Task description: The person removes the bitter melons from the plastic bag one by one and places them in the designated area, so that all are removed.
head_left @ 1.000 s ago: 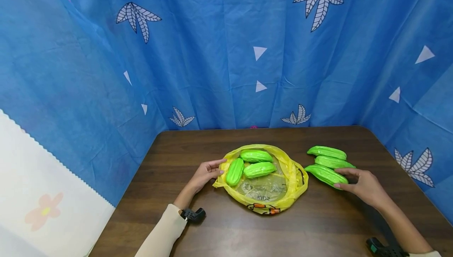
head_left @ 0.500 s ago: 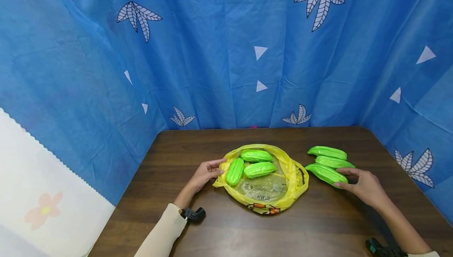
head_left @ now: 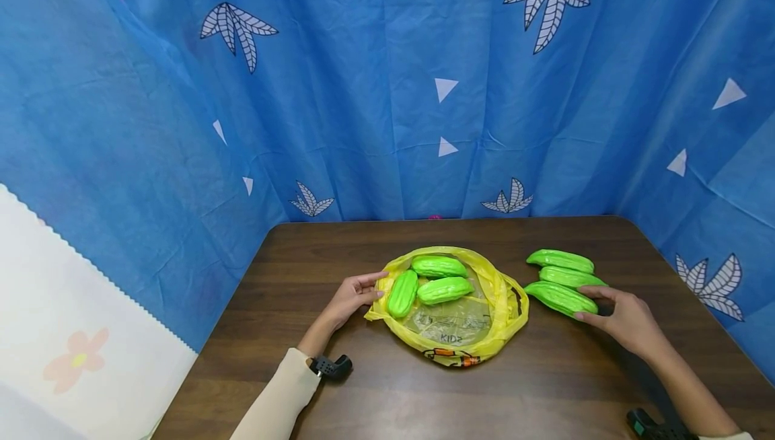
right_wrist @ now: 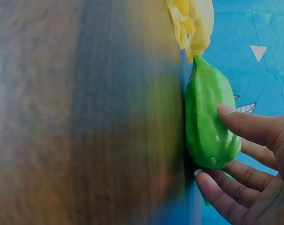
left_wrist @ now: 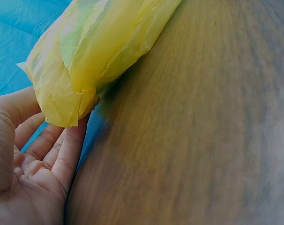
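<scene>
At the right of the table in the head view, my right hand [head_left: 630,319] grips the near end of a green ridged gourd [head_left: 560,298]. In the right wrist view my thumb presses this gourd [right_wrist: 210,117] from one side, with the fingers round the other. Two similar gourds, a middle one [head_left: 569,276] and a far one [head_left: 563,261], lie right behind it. My left hand [head_left: 351,299] holds the left rim of a yellow plastic bag [head_left: 508,319] between thumb and fingers. Three more green gourds [head_left: 445,290] lie inside the spread-open bag.
The brown wooden table [head_left: 484,399] is backed by a blue curtain [head_left: 363,90] with leaf prints. A white cloth [head_left: 72,332] hangs at the left. The bag's right handle nearly meets the tip of the nearest gourd.
The nearest right-hand gourd has turned slightly, its near end shifting away and to the right with my right hand. My left hand and the bag stay put.
</scene>
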Motion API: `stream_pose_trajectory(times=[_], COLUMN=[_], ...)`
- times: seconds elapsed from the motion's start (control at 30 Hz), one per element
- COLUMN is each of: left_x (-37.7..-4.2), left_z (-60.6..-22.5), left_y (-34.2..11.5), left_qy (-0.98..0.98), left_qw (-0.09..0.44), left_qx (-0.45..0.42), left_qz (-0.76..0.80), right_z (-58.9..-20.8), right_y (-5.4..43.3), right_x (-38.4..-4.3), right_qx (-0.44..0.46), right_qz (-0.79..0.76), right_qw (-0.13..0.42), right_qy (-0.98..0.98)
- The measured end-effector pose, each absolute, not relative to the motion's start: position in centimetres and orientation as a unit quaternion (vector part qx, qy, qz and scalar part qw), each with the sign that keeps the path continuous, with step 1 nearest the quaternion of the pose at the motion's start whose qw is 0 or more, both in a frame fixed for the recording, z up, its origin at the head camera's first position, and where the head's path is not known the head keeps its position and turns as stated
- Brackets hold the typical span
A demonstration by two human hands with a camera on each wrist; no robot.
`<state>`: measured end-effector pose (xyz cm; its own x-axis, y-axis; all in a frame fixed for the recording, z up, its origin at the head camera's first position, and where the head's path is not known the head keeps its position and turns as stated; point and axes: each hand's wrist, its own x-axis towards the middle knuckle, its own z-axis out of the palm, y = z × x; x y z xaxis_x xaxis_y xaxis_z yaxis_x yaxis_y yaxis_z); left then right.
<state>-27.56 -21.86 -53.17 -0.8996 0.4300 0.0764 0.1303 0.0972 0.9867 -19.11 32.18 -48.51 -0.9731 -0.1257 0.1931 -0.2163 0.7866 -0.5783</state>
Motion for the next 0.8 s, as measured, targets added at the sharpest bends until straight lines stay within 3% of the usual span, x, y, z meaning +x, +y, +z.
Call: stream_pose_trajectory(times=[0.2, 0.5, 0.8], left_x=[-27.6, -27.7, -27.7], left_z=[-53.1, -53.2, -53.0], left_y=[-21.8, -21.9, -21.9], left_qy=[0.731, 0.731, 0.732], left_qw=[0.122, 0.118, 0.122], left_qx=[0.188, 0.188, 0.190], left_qz=[0.644, 0.646, 0.643], right_z=[-48.0, -46.8, -44.4], right_y=[32.1, 31.3, 29.1], right_x=[-19.1, -19.2, -19.1], right_qx=[0.096, 0.107, 0.119], right_qz=[0.315, 0.289, 0.309], right_qw=[0.069, 0.128, 0.147], right_qy=[-0.942, -0.943, -0.932])
